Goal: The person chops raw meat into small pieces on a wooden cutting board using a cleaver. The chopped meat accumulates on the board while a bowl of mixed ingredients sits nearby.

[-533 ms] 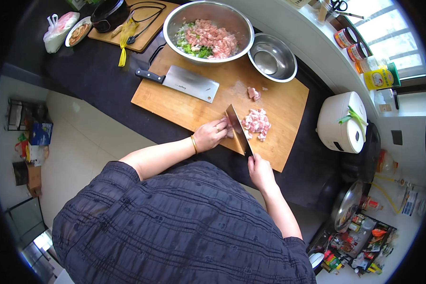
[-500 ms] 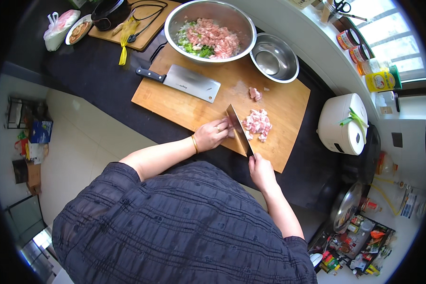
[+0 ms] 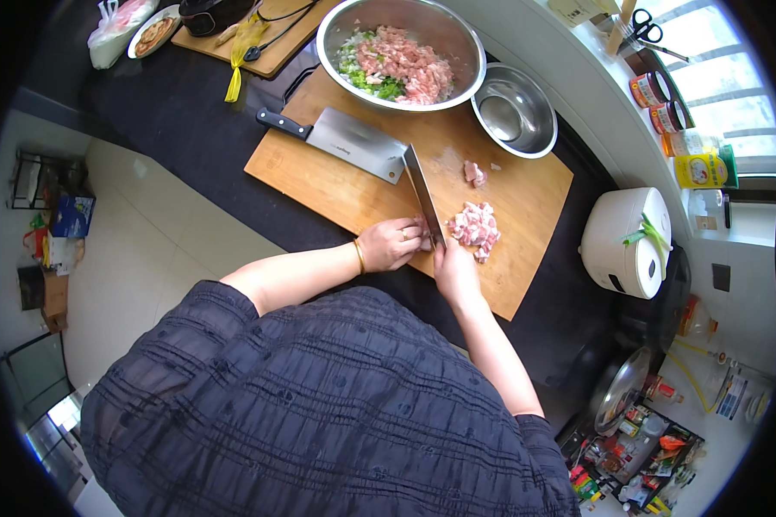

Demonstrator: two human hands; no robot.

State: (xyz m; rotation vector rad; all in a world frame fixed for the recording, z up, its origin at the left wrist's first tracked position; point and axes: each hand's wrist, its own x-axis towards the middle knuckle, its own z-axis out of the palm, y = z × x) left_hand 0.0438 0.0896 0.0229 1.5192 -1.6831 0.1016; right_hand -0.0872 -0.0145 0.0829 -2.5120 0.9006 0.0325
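My right hand grips the handle of a cleaver; its blade stands on edge close to my left fingertips. My left hand, with a ring and a gold bracelet, has its fingers curled over a piece of pink meat near the front edge of the wooden cutting board. Most of that piece is hidden by the fingers and blade. Right of the blade lies a pile of diced meat, with a small separate chunk beyond it. A second cleaver lies flat on the board's left side.
A large steel bowl with minced meat and chopped greens stands at the board's far edge, beside a smaller steel bowl. A white rice cooker with green onion on its lid is at right. Jars line the windowsill.
My right hand has moved left and farther from me, closer to my left hand. The held blade's far end now reaches the lying cleaver. The whole view has shifted slightly.
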